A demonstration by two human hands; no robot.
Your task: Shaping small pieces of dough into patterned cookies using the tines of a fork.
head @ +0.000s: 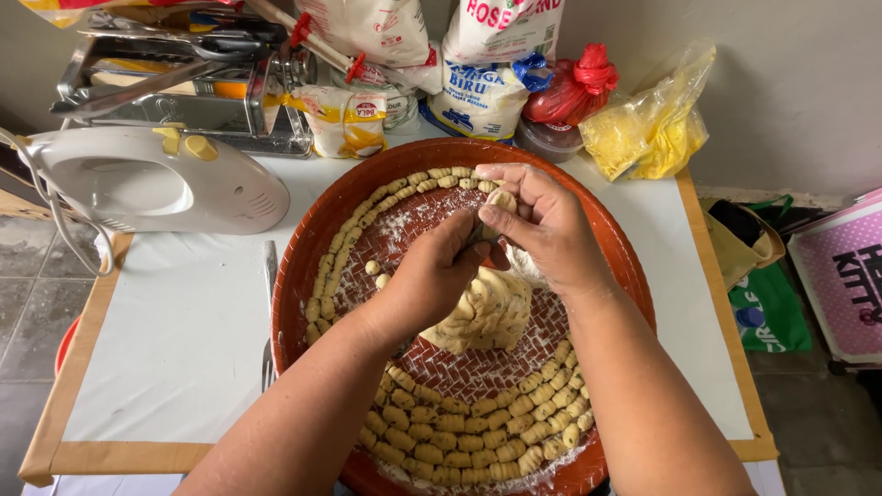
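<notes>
One head-worn camera is looking steeply down from above the person's chest, facing forward across the counter point(184, 340) toward the grey wall point(790, 92) at the far side. It is sitting close enough that both forearms are entering from the bottom edge and the round red tray point(317, 230) is filling the middle of the frame. The floor is showing along the left and right edges, and no second view is sharing the scene.
</notes>
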